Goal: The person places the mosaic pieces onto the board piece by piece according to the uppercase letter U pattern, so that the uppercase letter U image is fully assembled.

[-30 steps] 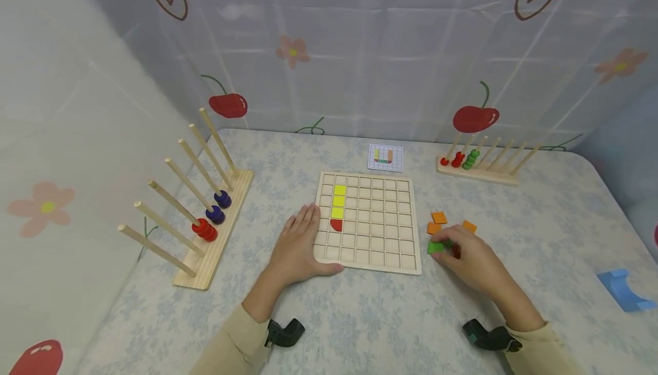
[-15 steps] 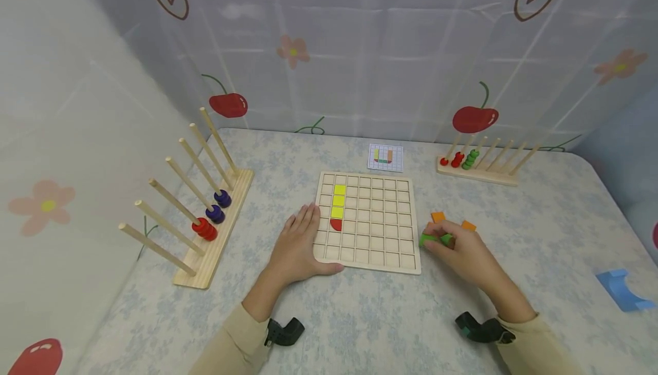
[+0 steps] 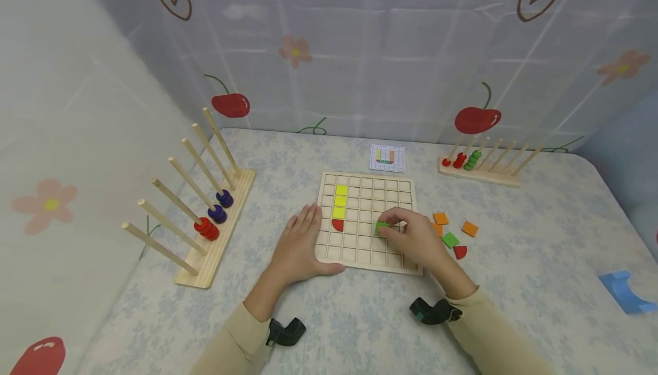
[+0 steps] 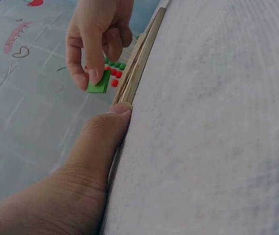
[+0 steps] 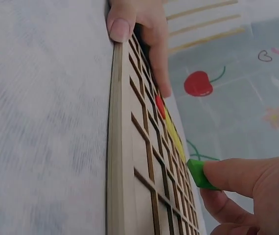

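"Why is the left hand [image 3: 298, 249] lying there?"

"To steady the grid board [image 3: 364, 244], I'd judge. Its fingers [image 3: 307, 218] are straight and relaxed along the left edge, the thumb spread along the near one, so the board should resist sliding on the bench [image 3: 360, 318]."

"And the right hand [image 3: 418, 238]?"

"Thumb and fingers pinch a green square [image 3: 381, 226] over the board, right of the middle. Holding it by one side probably keeps the rest of its outline uncovered."

"What sits in the grid?"

"Three yellow squares [image 3: 340, 201] in a column towards the left, and a red rounded piece [image 3: 337, 225] just on their near side. Spare orange squares [image 3: 470, 229], another green tile [image 3: 450, 240] and a second red piece [image 3: 460, 251] lie right of the board, presumably for easy reach. The printed card [image 3: 388, 158] lies beyond the far edge, where neither hand covers it."

"Do the wrist views add anything?"

"From the head view I can't tell whether the green square touches the board. The left wrist view shows a gap, with beads [image 4: 118, 75] visible beyond. The right wrist view shows the left thumb tip against the near edge."

"And the head view alone?"

"The spare pieces and the card; neither wrist view shows them."
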Available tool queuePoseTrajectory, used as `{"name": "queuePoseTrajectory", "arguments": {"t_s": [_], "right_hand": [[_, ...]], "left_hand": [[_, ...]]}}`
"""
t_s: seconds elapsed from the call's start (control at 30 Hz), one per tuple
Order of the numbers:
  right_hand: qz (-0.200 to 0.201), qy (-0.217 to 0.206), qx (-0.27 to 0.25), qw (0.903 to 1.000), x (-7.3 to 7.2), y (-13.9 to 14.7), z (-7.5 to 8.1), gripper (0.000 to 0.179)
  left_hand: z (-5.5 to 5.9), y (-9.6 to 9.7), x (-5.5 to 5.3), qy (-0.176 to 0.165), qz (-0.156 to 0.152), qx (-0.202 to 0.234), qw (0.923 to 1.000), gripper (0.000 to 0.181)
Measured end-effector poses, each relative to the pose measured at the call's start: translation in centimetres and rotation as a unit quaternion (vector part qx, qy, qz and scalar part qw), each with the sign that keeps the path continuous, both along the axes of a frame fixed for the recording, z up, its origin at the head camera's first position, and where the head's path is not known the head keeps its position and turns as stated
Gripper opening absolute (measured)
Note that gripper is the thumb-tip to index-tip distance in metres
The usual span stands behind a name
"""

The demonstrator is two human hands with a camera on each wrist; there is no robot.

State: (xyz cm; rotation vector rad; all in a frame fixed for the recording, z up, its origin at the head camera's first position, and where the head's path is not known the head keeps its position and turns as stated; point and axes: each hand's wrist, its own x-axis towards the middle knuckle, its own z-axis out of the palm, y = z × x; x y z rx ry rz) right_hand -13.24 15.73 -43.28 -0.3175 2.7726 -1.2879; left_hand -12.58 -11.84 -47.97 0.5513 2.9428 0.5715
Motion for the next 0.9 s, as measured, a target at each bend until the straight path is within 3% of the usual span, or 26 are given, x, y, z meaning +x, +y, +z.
{"name": "queuePoseTrajectory", "arguments": {"t_s": [0.4,0.9], "right_hand": [[0.020,-0.009,-0.006,0.9997,-1.3,-4.5,-0.6,0.009],[0.031,-0.016,0.014,0.9993,-1.8,-5.6,-1.1,0.017]], "left_hand": [[0.3,0.0,0.1,-0.004,-0.001,0.000,1.0000,0.138],[0.3,0.0,0.1,-0.006,-0.003,-0.003,1.0000,0.137]]}}
